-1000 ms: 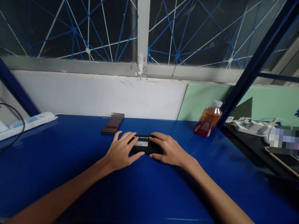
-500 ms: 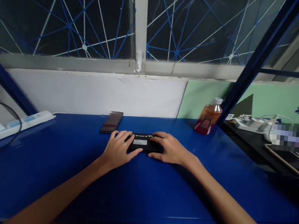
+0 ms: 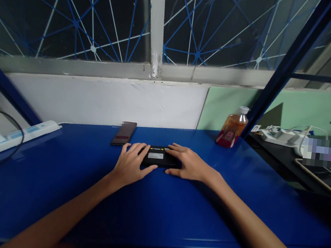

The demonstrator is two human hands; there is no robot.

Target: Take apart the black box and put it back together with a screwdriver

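A flat black rectangular case (image 3: 163, 163) lies on the blue table, with a white label and several small yellow marks on its upper face. Its exact kind cannot be made out. My left hand (image 3: 131, 161) is around its left end, fingers over the far side and thumb along the near edge. Around the right end is my right hand (image 3: 187, 163), its fingertips on the top far part and its thumb by the near edge. Both ends of the case are partly hidden under my hands.
A dark phone (image 3: 124, 134) lies behind my left hand. At the back right stands a bottle of reddish-orange drink (image 3: 231, 130). A white power strip (image 3: 17, 139) with a black cable is on the left. Blue frame posts (image 3: 272, 88) rise at both sides of the table (image 3: 155, 214).
The view has shifted very slightly. Both hands stay around the ends of the black case, with hardly any movement.
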